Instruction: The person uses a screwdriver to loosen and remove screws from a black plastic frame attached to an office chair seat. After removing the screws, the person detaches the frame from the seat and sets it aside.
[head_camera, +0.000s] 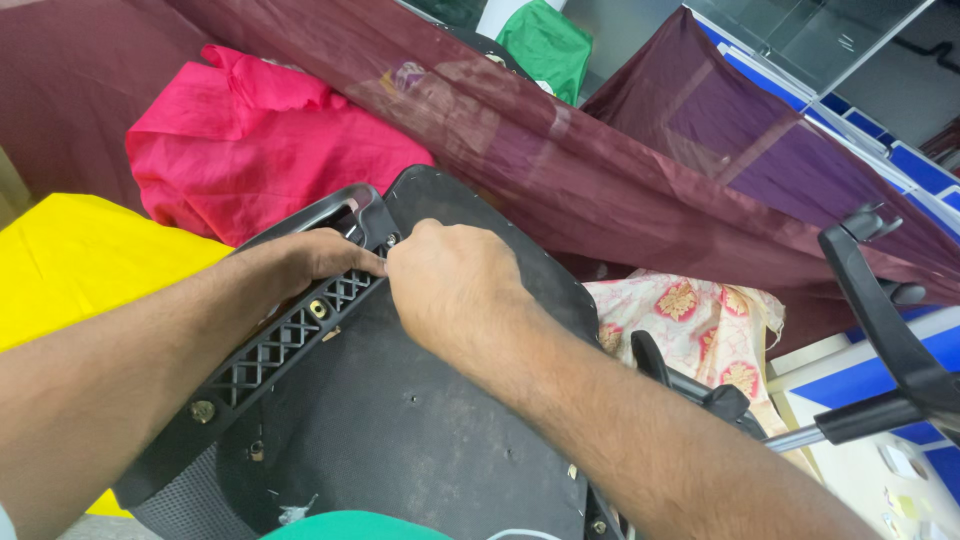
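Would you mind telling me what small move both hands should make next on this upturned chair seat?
Probably keep turning the fastener at the bracket's top end. The right hand pinches there, the left hand steadies the black lattice armrest bracket on the seat underside, and its lower bolts look already seated.

My left hand (325, 255) rests on the black latticed bracket (290, 335) bolted along the underside of the upturned black seat (400, 420), fingers curled at its far end. My right hand (450, 280) is closed just beside it, fingertips pinched at a small bolt (391, 241) near the seat's far edge. Pink cloth (250, 140) lies beyond, yellow cloth (90, 260) at left, maroon fabric (560, 170) draped across.
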